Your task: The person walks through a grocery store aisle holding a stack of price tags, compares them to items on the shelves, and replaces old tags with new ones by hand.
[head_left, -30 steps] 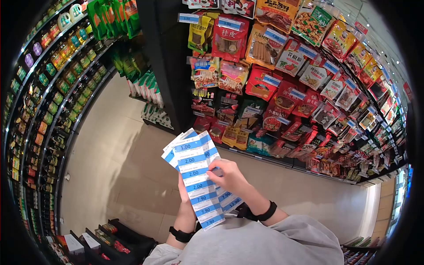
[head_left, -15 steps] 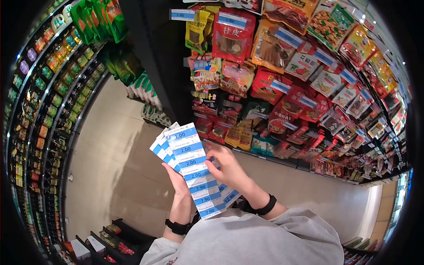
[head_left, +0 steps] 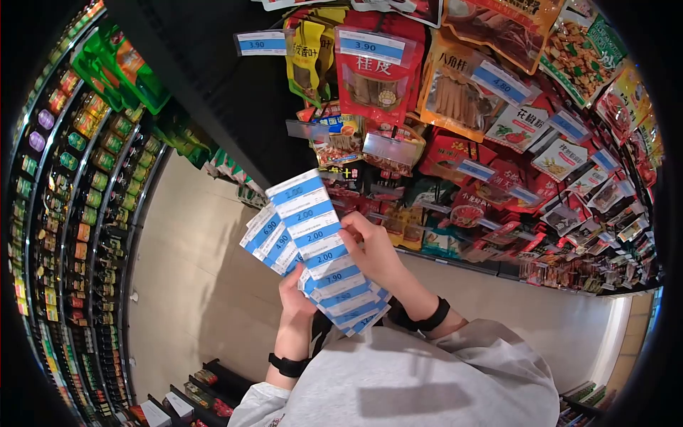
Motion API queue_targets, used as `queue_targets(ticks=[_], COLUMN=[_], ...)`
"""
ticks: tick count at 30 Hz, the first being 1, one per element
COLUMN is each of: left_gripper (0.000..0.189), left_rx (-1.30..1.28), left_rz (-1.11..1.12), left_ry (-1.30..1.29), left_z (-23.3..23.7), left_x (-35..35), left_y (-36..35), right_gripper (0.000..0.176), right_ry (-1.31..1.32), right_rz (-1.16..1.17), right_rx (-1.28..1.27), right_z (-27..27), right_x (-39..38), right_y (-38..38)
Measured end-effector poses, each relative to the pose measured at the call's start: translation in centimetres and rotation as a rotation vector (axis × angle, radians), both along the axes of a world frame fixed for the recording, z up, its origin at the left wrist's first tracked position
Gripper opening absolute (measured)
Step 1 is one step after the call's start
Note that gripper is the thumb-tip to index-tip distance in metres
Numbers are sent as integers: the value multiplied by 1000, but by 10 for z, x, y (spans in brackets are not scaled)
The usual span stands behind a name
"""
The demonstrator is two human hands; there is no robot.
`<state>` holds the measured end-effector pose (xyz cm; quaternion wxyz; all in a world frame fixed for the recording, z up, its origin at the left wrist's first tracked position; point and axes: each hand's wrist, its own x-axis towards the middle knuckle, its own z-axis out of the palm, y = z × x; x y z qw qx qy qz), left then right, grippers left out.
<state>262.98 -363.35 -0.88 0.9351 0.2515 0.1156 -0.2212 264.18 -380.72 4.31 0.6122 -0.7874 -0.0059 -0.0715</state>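
Note:
Several blue-and-white strips of printed price labels [head_left: 320, 245] are fanned out in front of my body. My left hand [head_left: 295, 297] grips them from the left, its thumb lying over the sheets near their middle. With finger and thumb closed at the right edge of the top strip, my right hand [head_left: 371, 247] holds that strip, which reads 2.00 on several rows and 7.90 lower down. A second strip [head_left: 270, 235] beneath it sticks out to the left, showing 6.90 and 4.90. The fingers under the sheets are hidden.
Ahead hangs a rack of spice packets, among them a red packet [head_left: 377, 75] with a 3.90 price tag [head_left: 371, 45] over it. A dark panel [head_left: 213, 85] stands at its left. Shelves of jars [head_left: 85, 206] curve along the left side, above a pale floor [head_left: 192, 249].
The rack looks nearer and larger. The label strips and both hands have moved slightly up and right, and the left strips are spread so that their prices show more.

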Motion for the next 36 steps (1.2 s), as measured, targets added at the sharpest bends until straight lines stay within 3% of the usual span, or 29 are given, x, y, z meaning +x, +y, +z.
queue_targets(ticks=[9,11,13,15,17,20,24,26,28,31,33,36], left_gripper=[44,44,44,44,43,42,45,46,45,46,46,46], left_rx=[42,-25,-65,-25,3,81,141,142,109,172,169,142], left_rz=[-117,-181,-191,-156,-142,-75,-115,-128,-125,-137,-175,-246], left_ry=[127,74,14,-24,-6,88,9,30,2,65,62,70], left_z=[-13,6,1,6,0,13,11,5,9,0,1,5], left_x=[36,50,59,68,77,83,88,86,85,84,84,87], left_y=[24,30,44,60,76,93,111,117,120,129,130,125], right_gripper=[9,12,26,48,61,50,37,30,27,22,20,23], right_ry=[38,-93,-123,-127,-116,-61,18,-226,-244,-22,-88,-271], right_rz=[-12,-158,-472,-737,-892,-811,-671,-612,-623,-654,-731,-823], right_rx=[-79,-96,-310,-53,-225,-255,-446,76,-9,60,-50,44], right_z=[-10,-32,-80,-89,-110,-164,-154,-160,-176,-174,-163,-161], right_x=[30,39,51,67,80,107,128,126,125,111,101,90], right_y=[15,6,-31,-75,-120,-177,-170,-158,-160,-145,-133,-115])
